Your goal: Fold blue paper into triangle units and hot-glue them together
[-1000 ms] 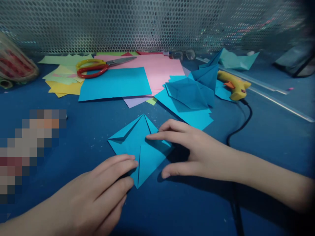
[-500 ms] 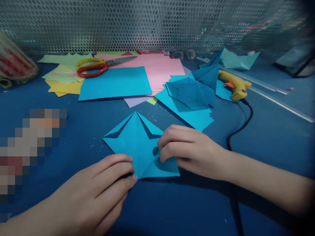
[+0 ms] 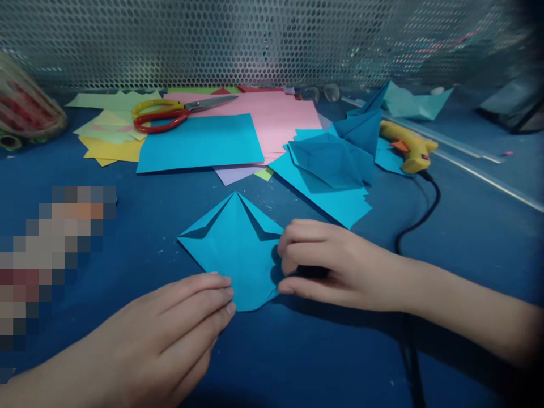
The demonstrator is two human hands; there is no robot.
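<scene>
A partly folded blue paper square (image 3: 232, 249) lies on the blue table in front of me, its folded point facing away. My left hand (image 3: 170, 334) rests flat, fingers stretched, with the fingertips pressing the paper's near edge. My right hand (image 3: 331, 266) is at the paper's right corner, fingers curled and pinching that corner, which is tucked under them.
Behind lie a flat blue sheet (image 3: 199, 143), pink paper (image 3: 276, 116), yellow and green sheets (image 3: 110, 133), red-and-yellow scissors (image 3: 170, 113), a pile of folded blue papers (image 3: 331, 170), and a yellow glue gun (image 3: 408, 148) whose black cord (image 3: 419, 221) runs toward me. A perforated metal wall closes the back.
The right corner flap, spread out toward me half a second ago, is now folded in under my right fingers. My left hand has stayed on the near edge.
</scene>
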